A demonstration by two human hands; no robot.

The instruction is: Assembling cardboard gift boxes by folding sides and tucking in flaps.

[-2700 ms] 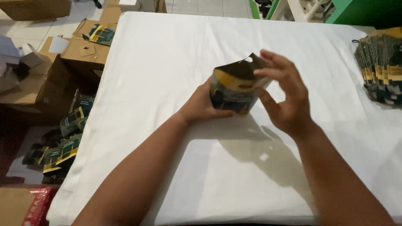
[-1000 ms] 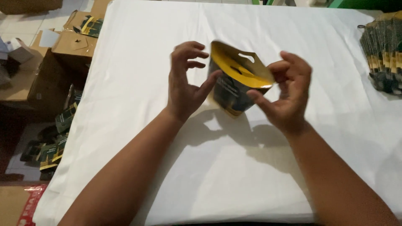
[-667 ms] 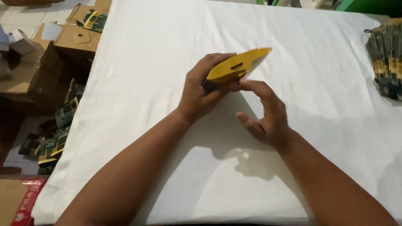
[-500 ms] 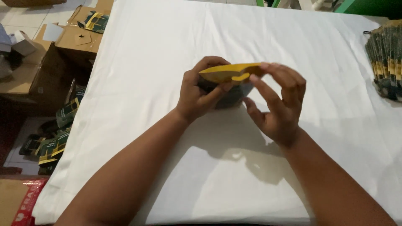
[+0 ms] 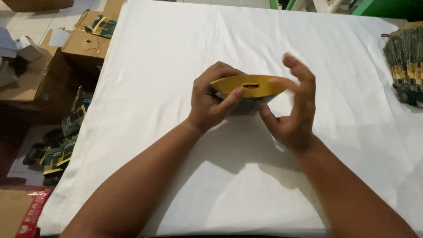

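A small dark-green and yellow cardboard box (image 5: pixel 249 90) is held just above the white-covered table (image 5: pixel 176 48), its yellow flap with a slot facing up. My left hand (image 5: pixel 213 99) grips the box's left end, thumb pressed on the flap. My right hand (image 5: pixel 295 108) is at the box's right end, thumb under it and fingers raised and spread over the flap's tip, blurred with motion.
A stack of flat green-yellow box blanks (image 5: pixel 407 66) lies at the table's right edge. On the floor to the left stand brown cartons (image 5: pixel 66 48) and more loose flat boxes (image 5: pixel 59 145). A red-printed carton corner (image 5: pixel 28 218) shows bottom left.
The box was turned from open side up to flap on top. The yellow flap has been folded down over it, and my right hand's fingers have lifted off the flap.
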